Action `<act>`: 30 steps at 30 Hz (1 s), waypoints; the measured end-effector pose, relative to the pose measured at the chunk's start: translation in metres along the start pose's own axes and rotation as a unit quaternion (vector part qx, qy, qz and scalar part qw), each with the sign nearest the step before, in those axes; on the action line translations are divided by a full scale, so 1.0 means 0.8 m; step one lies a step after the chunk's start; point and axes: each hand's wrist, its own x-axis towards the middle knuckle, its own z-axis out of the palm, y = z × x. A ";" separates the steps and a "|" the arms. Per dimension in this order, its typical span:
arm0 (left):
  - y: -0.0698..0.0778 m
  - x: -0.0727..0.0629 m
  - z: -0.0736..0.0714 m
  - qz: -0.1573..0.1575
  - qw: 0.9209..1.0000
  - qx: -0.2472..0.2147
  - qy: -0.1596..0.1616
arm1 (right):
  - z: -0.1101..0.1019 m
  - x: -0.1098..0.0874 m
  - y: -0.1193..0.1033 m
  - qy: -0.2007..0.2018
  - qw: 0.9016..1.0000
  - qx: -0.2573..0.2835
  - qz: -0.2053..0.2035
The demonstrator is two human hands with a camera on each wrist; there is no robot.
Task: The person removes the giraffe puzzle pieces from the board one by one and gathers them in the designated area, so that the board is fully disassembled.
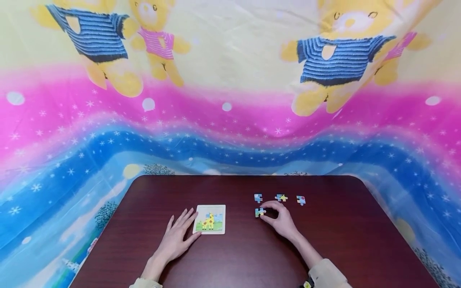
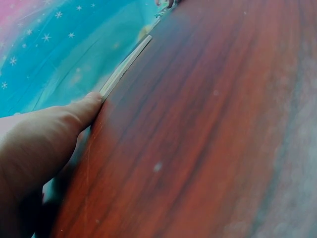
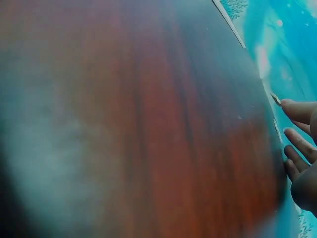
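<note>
A square puzzle board [image 1: 223, 220] with a pale rim and a yellow giraffe picture lies on the table. My left hand [image 1: 175, 240] rests beside it, fingers spread and mostly straight, the index finger and thumb touching its left edge. In the left wrist view, the thumb [image 2: 84, 110] meets the thin side of the board [image 2: 126, 64]. To the right of the board, my right hand [image 1: 282, 221] pinches a blue, green and yellow puzzle piece [image 1: 258, 212] between thumb and index finger. The right wrist view shows this piece [image 3: 276, 99] edge-on at the fingertips.
Beyond the right hand lie three loose puzzle pieces: one at left [image 1: 258, 197], a yellow-marked one in the middle [image 1: 281, 197] and one with a red spot [image 1: 301, 200]. The dark red-brown table [image 1: 230, 264] has rounded far corners. A bear-patterned curtain [image 1: 230, 80] hangs around it.
</note>
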 end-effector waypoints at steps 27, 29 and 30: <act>-0.002 0.000 0.001 0.005 1.000 0.004 0.005 | 0.006 -0.023 0.007 0.003 0.996 -0.079 -0.028; -0.003 0.000 0.000 0.006 1.000 0.005 0.004 | 0.007 -0.022 0.006 0.003 0.996 -0.083 -0.031; -0.003 0.000 -0.001 0.006 1.000 0.006 0.003 | 0.007 -0.021 0.004 0.003 0.996 -0.084 -0.031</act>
